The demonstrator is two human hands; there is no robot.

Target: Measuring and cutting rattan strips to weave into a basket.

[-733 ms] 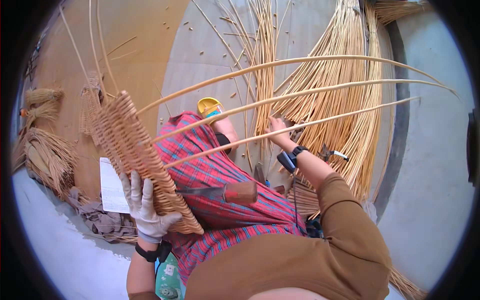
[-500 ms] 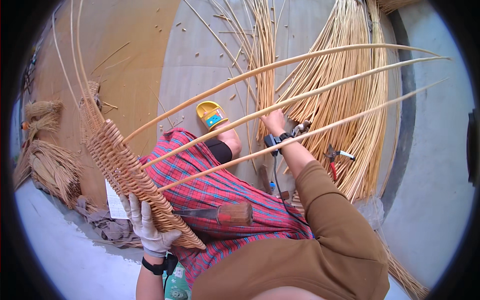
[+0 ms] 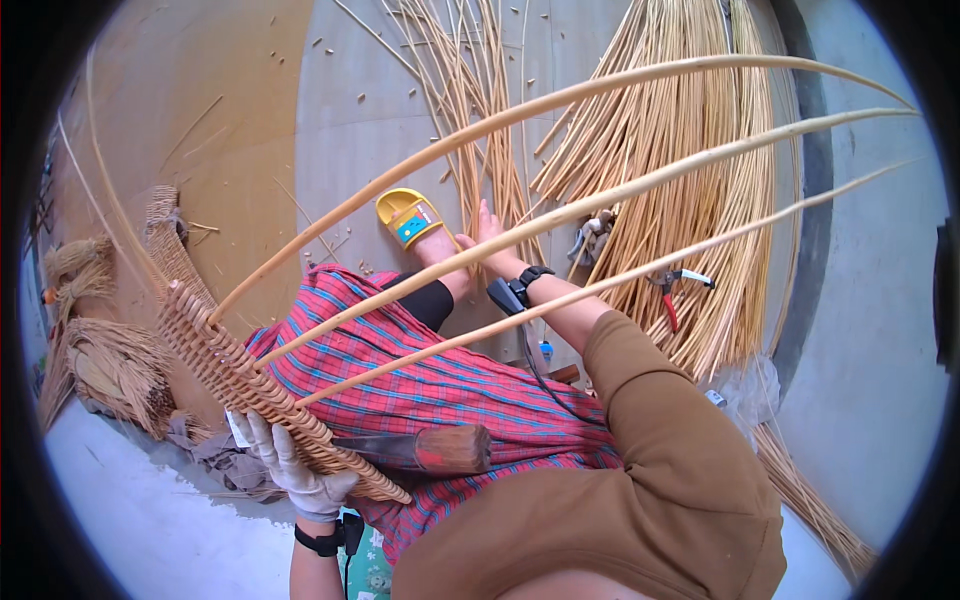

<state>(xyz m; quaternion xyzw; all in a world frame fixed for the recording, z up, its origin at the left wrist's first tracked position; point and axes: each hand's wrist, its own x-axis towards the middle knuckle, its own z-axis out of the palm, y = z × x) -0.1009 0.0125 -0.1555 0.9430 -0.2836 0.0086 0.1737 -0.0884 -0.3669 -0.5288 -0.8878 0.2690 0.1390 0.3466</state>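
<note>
A woven wicker panel (image 3: 235, 365) leans across the left side of my lap, and three long pale rods (image 3: 560, 215) stretch from it to the right. My left hand (image 3: 290, 465), in a white glove, grips its lower edge. My bare right hand (image 3: 488, 243) is beyond the rods, partly covered by one, with its visible fingers apart. It is beside a loose group of thin willow rods (image 3: 470, 150) on the floor; whether it touches them is hidden. A tool with a thick wooden handle (image 3: 455, 450) and dark metal blade lies on my lap against the panel.
A large fan of willow rods (image 3: 650, 130) covers the floor at right, with a grey glove (image 3: 592, 238) and pruning shears (image 3: 668, 298) on it. My foot wears a yellow slipper (image 3: 408, 217). Tied bundles (image 3: 115, 370) and another wicker piece (image 3: 180, 260) lie at left.
My right hand has moved left, from beside the large fan of rods to the thinner group near my foot. The panel has shifted slightly left and down in my left hand.
</note>
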